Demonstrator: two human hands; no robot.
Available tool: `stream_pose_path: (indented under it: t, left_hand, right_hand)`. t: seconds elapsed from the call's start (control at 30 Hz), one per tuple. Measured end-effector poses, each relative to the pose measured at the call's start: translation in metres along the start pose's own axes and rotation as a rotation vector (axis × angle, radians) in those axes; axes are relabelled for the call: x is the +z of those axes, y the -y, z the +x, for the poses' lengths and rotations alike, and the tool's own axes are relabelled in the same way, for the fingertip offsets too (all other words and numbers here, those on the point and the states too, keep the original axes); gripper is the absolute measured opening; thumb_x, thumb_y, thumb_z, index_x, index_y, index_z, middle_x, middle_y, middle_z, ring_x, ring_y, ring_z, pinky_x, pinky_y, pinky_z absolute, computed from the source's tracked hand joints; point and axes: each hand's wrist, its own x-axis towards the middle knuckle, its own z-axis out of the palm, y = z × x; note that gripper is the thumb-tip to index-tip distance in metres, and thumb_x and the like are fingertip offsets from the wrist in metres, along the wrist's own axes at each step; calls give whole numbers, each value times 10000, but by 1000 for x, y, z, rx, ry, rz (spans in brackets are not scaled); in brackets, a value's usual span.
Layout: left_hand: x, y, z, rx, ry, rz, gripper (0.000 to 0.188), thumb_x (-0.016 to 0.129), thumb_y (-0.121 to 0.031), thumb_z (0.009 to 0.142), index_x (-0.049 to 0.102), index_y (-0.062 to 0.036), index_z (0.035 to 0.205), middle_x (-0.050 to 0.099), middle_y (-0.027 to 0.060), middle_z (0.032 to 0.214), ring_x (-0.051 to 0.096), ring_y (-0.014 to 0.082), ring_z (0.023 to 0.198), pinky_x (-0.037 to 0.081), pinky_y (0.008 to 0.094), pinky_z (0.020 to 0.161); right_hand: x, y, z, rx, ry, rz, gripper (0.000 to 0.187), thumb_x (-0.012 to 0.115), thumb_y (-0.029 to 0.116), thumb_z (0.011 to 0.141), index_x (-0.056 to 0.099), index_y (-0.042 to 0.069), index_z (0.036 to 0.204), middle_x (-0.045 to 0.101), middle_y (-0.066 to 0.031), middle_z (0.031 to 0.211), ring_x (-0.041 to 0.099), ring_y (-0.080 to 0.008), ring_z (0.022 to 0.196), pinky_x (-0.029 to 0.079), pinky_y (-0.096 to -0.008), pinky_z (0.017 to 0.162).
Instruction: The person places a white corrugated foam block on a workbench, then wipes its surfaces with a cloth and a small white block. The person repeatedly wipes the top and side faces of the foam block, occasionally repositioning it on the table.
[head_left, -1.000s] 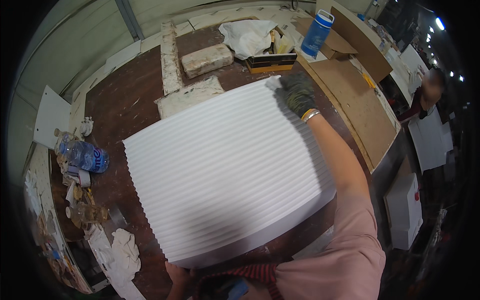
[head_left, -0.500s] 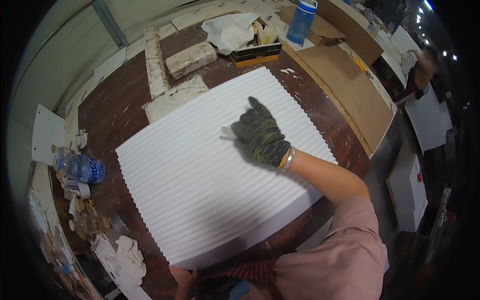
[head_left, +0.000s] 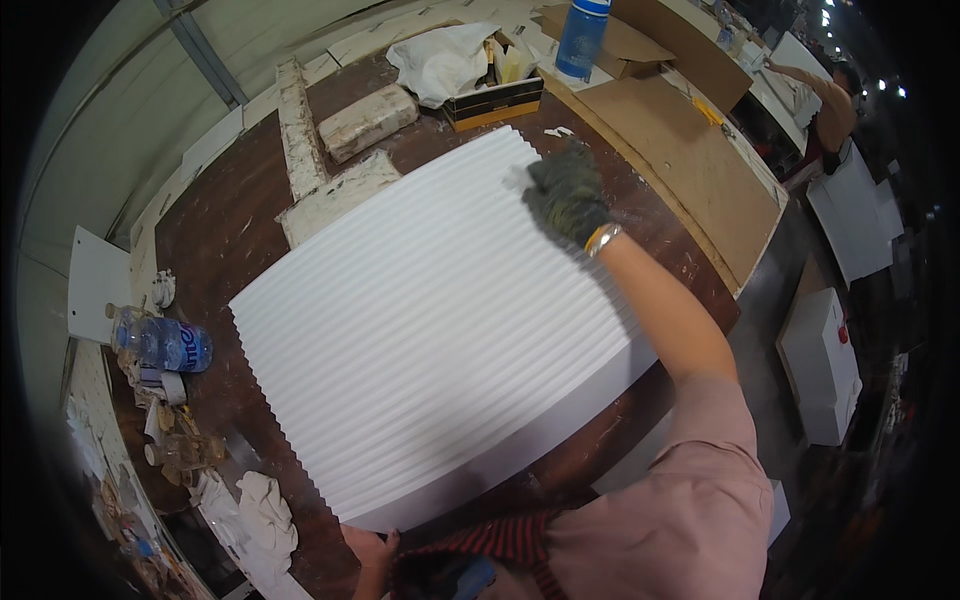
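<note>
A large white ribbed panel (head_left: 430, 330) with wavy side edges lies on the dark brown table. At its far right corner is my right hand (head_left: 570, 195), in a camouflage-patterned glove and a little blurred by motion. Its fingers are closed on a small pale piece (head_left: 518, 180), pressed to the ribs; what this piece is made of I cannot make out. My bare left hand (head_left: 368, 548) grips the panel's near left corner, thumb against the smooth front side. The rest of its fingers are partly hidden.
Beyond the panel are a plaster-smeared block (head_left: 368, 122), a black box (head_left: 492, 104) with a white plastic bag (head_left: 445, 65), and a blue bottle (head_left: 582, 42). Plastic bottles (head_left: 175, 345) and a rag (head_left: 266, 515) line the left. Cardboard (head_left: 680, 150) lies right; another person (head_left: 832, 115) stands beyond.
My right hand has slid with the pale piece toward the panel's far right corner. My left hand stays at the near left corner, its thumb now showing more clearly.
</note>
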Motion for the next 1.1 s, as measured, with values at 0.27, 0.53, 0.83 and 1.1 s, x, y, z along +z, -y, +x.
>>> stream_pose_path:
  t: [0.27,0.53,0.83,1.1]
  left_hand:
    - [-12,-20,8,-56,10,-5,936,476,-745,856,511,29,1380,512,300,1389,443,540,1262,342,606,1066]
    - [13,13,-2,85,-138,13,961,450,-753,880,479,52,1405,491,322,1394,435,545,1269,335,608,1069]
    - [5,12,5,118,-18,21,959,452,-747,881,475,62,1397,487,321,1397,431,552,1258,333,601,1056]
    - [-1,0,4,76,-32,17,918,433,-731,905,499,62,1364,519,311,1344,456,541,1204,354,594,1003]
  right_hand:
    - [-28,-61,-1,380,6,1,378,753,380,805,786,111,1067,748,-151,1022,692,-333,1002,494,-431,982]
    - [-61,-14,8,564,138,86,300,715,278,906,765,89,1132,758,-167,1002,717,-295,963,546,-419,896]
    - [-10,51,-46,-49,54,-16,268,664,340,882,760,106,969,660,-139,740,642,-319,846,403,-481,1063]
    - [-78,2,-47,289,19,-23,302,669,366,921,776,89,978,738,-156,891,671,-300,827,477,-436,950]
